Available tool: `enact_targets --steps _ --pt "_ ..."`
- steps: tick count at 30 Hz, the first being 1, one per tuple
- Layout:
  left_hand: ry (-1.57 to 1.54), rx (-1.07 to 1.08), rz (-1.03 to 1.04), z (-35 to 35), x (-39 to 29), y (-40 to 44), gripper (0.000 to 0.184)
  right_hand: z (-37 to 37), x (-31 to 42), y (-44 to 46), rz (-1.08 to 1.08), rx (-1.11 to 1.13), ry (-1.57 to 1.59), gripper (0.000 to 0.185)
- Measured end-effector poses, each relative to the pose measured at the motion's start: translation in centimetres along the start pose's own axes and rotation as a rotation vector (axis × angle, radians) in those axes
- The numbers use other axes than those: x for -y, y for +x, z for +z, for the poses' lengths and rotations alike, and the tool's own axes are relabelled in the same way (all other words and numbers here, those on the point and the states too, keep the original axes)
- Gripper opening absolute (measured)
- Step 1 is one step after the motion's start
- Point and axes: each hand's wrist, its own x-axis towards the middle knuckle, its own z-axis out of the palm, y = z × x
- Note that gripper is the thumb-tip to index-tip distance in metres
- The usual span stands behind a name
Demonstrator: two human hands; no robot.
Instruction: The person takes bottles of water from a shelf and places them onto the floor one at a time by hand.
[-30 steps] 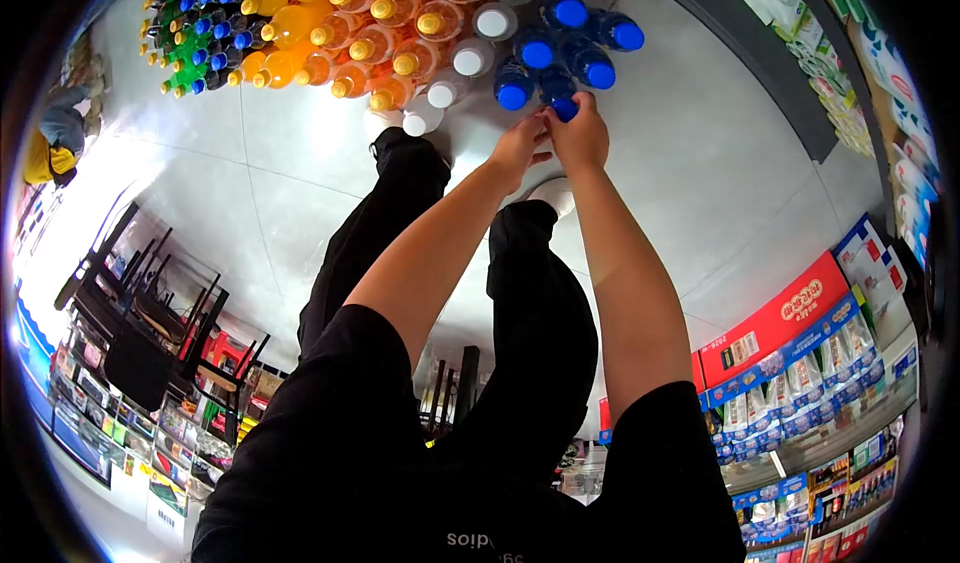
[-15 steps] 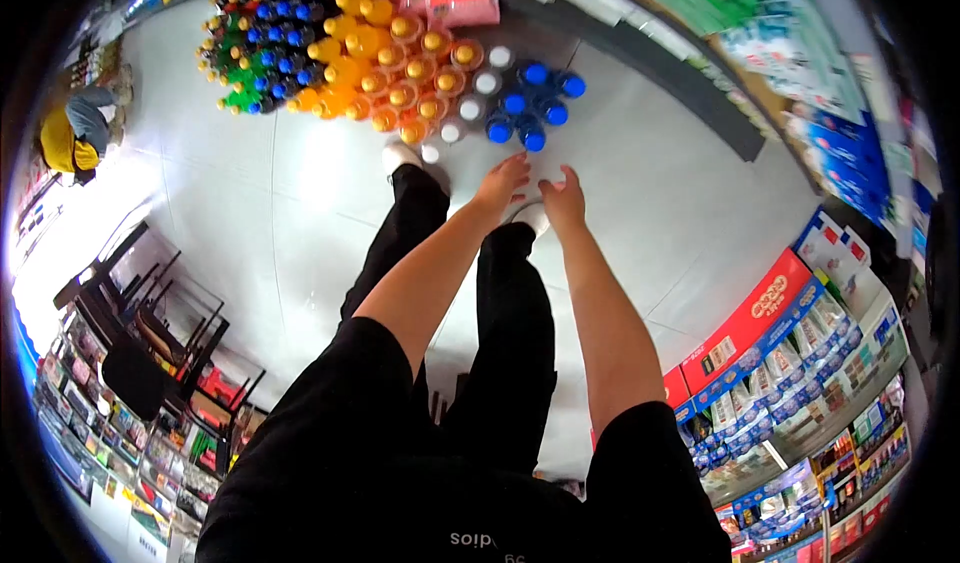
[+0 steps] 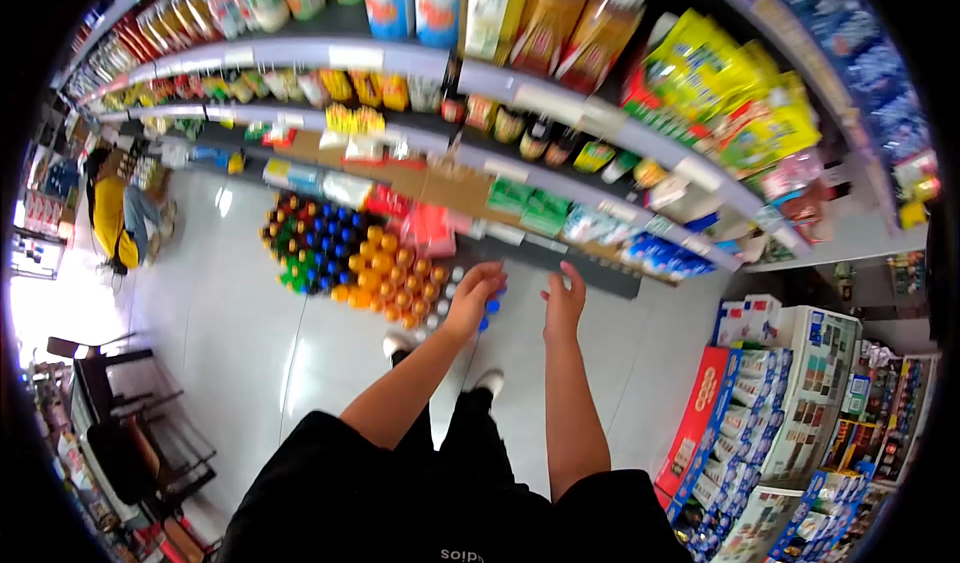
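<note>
My left hand is held out in the air with its fingers spread a little and nothing in it. From this angle it overlaps the right end of a bottle group on the floor, partly hiding blue-capped bottles and white-capped bottles. To its right, my right hand is also raised, open, its thumb and fingers apart. Further left in the group stand orange bottles, dark bottles with blue caps and green bottles. Neither hand appears to touch a bottle.
Long store shelves with cartons, bottles, jars and yellow packets run across the front. Red packages lie by the bottom shelf. A display rack stands at right, black chairs at left. A person in yellow crouches far left.
My view has tilted up, so the shelves now show and the bottles appear smaller and lower. Both hands stay empty and have moved slightly further apart.
</note>
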Motion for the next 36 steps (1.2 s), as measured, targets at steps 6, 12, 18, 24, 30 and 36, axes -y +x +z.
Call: enact_targets --steps 6,12,18,24,30,36 --pt "0.057 0.216 0.327 3.3 -10.7 0.0 0.043 2.6 10.9 -1.7 -0.314 0.097 0.101 0.038" --pt "0.087 0.308 0.628 7.3 -21.5 -2.3 0.047 4.5 20.5 -5.9 -0.521 0.28 0.277 0.043" --pt "0.094 0.397 0.889 10.4 -29.3 -5.6 0.064 6.5 27.7 -11.8 -0.733 0.416 0.328 0.049" --pt "0.089 0.479 1.016 11.4 -34.8 -7.5 0.07 8.1 32.2 -15.1 -0.966 0.505 0.308 0.053" --pt "0.149 0.56 1.096 11.4 -38.2 -6.3 0.068 9.5 34.5 -15.8 -1.093 0.394 0.187 0.052" --pt "0.212 0.637 1.049 12.3 -40.1 -4.5 0.054 9.6 36.6 -14.9 -1.041 0.351 0.162 0.052"
